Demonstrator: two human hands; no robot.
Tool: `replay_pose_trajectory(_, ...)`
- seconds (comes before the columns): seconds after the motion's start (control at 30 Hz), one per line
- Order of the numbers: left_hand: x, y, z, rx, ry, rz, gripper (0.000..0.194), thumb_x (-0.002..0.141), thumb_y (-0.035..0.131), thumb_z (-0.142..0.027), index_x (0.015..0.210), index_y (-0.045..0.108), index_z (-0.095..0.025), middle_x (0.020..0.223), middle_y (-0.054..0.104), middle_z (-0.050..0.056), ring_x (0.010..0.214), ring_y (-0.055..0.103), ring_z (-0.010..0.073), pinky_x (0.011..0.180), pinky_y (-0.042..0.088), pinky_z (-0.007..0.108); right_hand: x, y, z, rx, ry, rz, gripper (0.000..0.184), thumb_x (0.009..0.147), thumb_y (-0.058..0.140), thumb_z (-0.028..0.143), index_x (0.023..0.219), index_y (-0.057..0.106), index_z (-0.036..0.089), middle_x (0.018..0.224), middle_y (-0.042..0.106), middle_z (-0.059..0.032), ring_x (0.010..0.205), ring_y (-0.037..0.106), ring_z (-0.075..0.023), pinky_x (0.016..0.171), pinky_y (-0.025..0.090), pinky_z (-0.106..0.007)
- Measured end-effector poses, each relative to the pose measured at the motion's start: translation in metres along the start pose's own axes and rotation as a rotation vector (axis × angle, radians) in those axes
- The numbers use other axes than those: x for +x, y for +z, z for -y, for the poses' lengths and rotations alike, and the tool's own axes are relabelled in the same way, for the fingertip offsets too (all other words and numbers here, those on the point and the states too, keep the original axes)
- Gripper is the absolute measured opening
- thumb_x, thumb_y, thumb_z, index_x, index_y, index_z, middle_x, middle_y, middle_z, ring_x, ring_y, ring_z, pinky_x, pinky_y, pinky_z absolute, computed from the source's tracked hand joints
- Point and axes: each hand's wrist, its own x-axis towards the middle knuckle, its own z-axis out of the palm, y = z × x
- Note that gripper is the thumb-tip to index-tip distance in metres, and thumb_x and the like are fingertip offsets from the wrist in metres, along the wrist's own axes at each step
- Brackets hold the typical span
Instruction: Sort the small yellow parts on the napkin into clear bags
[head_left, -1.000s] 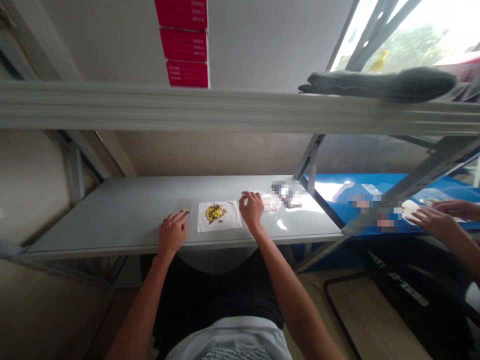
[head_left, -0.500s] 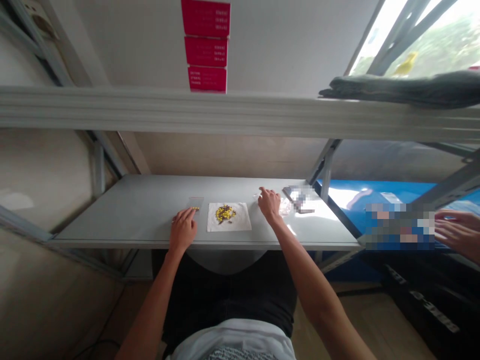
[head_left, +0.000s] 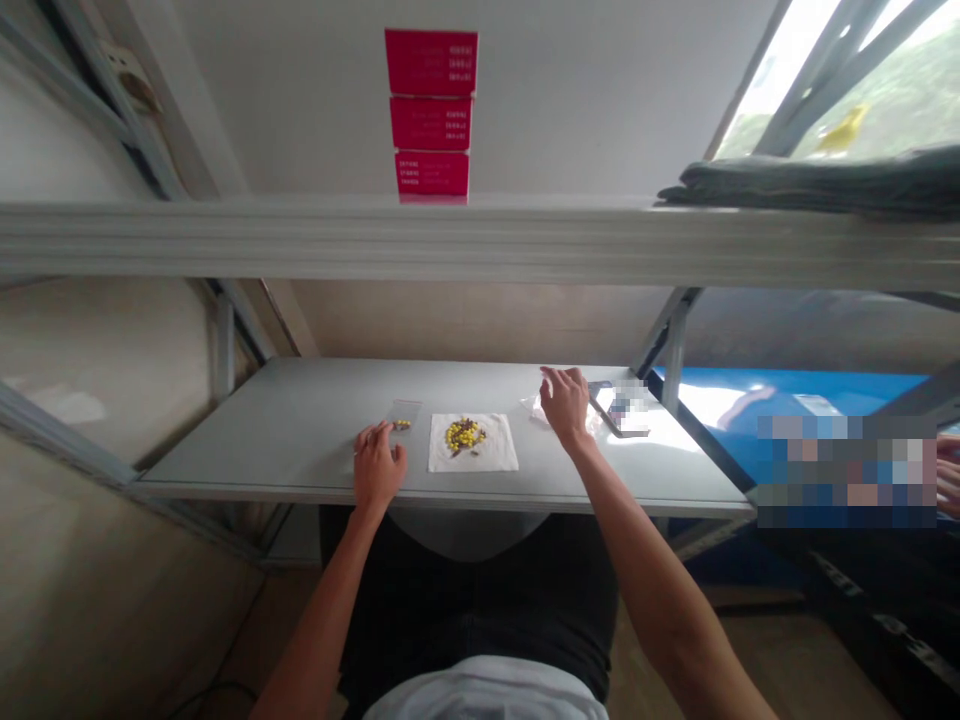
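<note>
My left hand (head_left: 379, 465) rests on the grey shelf board, fingers apart, with its fingertips at the lower left edge of a small clear zip bag (head_left: 406, 410). A few yellow beads (head_left: 403, 425) show in the bag's lower part. To the right lies a white cloth (head_left: 501, 452), flat, with a loose pile of yellow and dark beads (head_left: 461, 435) on it. Past the cloth, my right hand (head_left: 566, 405) hovers over crumpled clear plastic bags (head_left: 534, 408), fingers bent and apart, with nothing visible in them. The hand hides part of the bags.
A partly blurred phone-like object (head_left: 622, 428) lies right of my right hand. Overhead runs a shelf beam (head_left: 450, 245), with red boxes (head_left: 433, 125) and folded dark cloth (head_left: 810, 185) above it. Another person's hand (head_left: 948, 475) shows at a blue table (head_left: 727, 400) on the right.
My right hand has moved right, from beside the white cloth to over the plastic bags. My left fingertips have drawn back slightly from the bag's beads. The view has turned left.
</note>
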Motion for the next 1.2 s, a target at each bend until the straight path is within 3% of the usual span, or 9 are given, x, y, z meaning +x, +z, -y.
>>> replay_pose_trajectory(0.17,0.02,-0.008,-0.047,-0.116,0.209,-0.006,0.047,0.092,0.056,-0.03,0.137,0.055,-0.017,0.138,0.061,0.017,0.136,0.047,0.0352,0.117,0.033,0.054,-0.016,-0.004,0.042,0.601,0.093,-0.127,0.025,0.095,0.05,0.028,0.112,0.066,0.019,0.105,0.074,-0.0103,0.084,0.068,-0.0198,0.074,0.052,-0.032)
replay_pose_trajectory(0.3,0.043,0.002,-0.095,-0.244,0.364,-0.002,0.075,0.089,0.066,-0.047,0.152,0.039,-0.016,0.152,0.048,0.02,0.145,0.038,0.0367,0.121,0.026,0.053,-0.047,0.021,0.092,1.078,0.119,-0.032,0.024,0.091,0.062,0.042,0.099,0.064,0.02,0.091,0.073,-0.0062,0.078,0.072,-0.0187,0.071,0.056,-0.03)
replay_pose_trajectory(0.4,0.053,0.014,-0.106,-0.264,0.374,0.057,0.074,0.088,0.069,-0.051,0.149,0.045,-0.017,0.142,0.057,0.02,0.137,0.047,0.0367,0.12,0.028,0.053,-0.063,0.038,0.111,1.231,0.175,0.001,0.026,0.087,0.07,0.046,0.09,0.066,0.02,0.084,0.073,-0.0053,0.077,0.074,-0.0204,0.069,0.058,-0.03)
replay_pose_trajectory(0.5,0.054,0.024,-0.095,-0.284,0.336,0.089,0.064,0.089,0.068,-0.05,0.143,0.052,-0.019,0.136,0.062,0.018,0.129,0.055,0.0344,0.117,0.033,0.05,-0.07,0.042,0.113,1.265,0.215,0.007,0.028,0.086,0.073,0.047,0.09,0.07,0.019,0.084,0.076,-0.0067,0.079,0.076,-0.0224,0.073,0.059,-0.032)
replay_pose_trajectory(0.77,0.042,0.03,-0.076,-0.257,0.335,0.071,0.068,0.09,0.068,-0.051,0.145,0.049,-0.016,0.124,0.067,0.016,0.117,0.062,0.0317,0.106,0.043,0.045,-0.083,0.037,0.112,1.155,0.148,0.13,0.035,0.094,0.061,0.049,0.101,0.08,0.02,0.097,0.081,-0.0074,0.085,0.077,-0.0251,0.077,0.062,-0.035)
replay_pose_trajectory(0.87,0.042,0.028,-0.071,-0.224,0.353,0.089,0.055,0.093,0.065,-0.043,0.14,0.055,-0.018,0.116,0.068,0.013,0.11,0.063,0.0294,0.102,0.045,0.044,-0.085,0.036,0.111,1.143,0.099,0.164,0.035,0.096,0.059,0.047,0.111,0.078,0.022,0.105,0.08,-0.0065,0.089,0.077,-0.0251,0.079,0.062,-0.036)
replay_pose_trajectory(0.97,0.041,0.027,-0.054,-0.253,0.3,0.113,0.047,0.09,0.07,-0.041,0.132,0.062,-0.02,0.105,0.069,0.009,0.092,0.065,0.0247,0.095,0.048,0.041,-0.084,0.035,0.102,1.087,0.12,0.084,0.037,0.097,0.055,0.04,0.127,0.07,0.024,0.116,0.077,-0.0071,0.09,0.076,-0.0223,0.075,0.061,-0.032)
replay_pose_trajectory(1.1,0.035,0.027,-0.028,-0.387,0.198,0.121,0.06,0.079,0.08,-0.053,0.127,0.067,-0.021,0.093,0.065,0.005,0.077,0.06,0.0203,0.081,0.051,0.035,-0.082,0.04,0.083,0.878,0.283,-0.069,0.03,0.093,0.047,0.026,0.102,0.074,0.018,0.093,0.079,-0.0076,0.071,0.072,-0.0189,0.062,0.053,-0.027)
replay_pose_trajectory(1.2,0.03,0.026,-0.019,-0.453,0.149,0.097,0.07,0.073,0.08,-0.063,0.128,0.068,-0.021,0.089,0.063,0.004,0.076,0.058,0.0195,0.078,0.052,0.034,-0.085,0.044,0.077,0.709,0.259,-0.053,0.028,0.087,0.046,0.018,0.087,0.074,0.018,0.084,0.077,-0.0056,0.071,0.069,-0.0186,0.067,0.05,-0.028)
